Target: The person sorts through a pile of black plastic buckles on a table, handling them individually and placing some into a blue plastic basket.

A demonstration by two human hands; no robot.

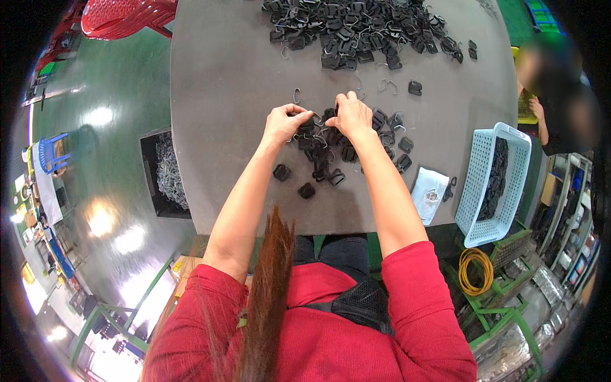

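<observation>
On grey table (219, 83), hands (280, 126) at blocky black parts (318, 149), curved wire (294, 95)

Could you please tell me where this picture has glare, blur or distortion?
Head view: glare on the green floor at left; head view: the edges of the grey table bow, and the picture's rim goes black; head view: the person at right is partly blurred.

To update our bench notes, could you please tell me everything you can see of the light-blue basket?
The light-blue basket looks like plastic: rectangular, open-topped, with perforated walls. It stands upright at the right edge of the table, holding dark pieces. Only those pieces clearly touch it; its support is unclear.
</observation>
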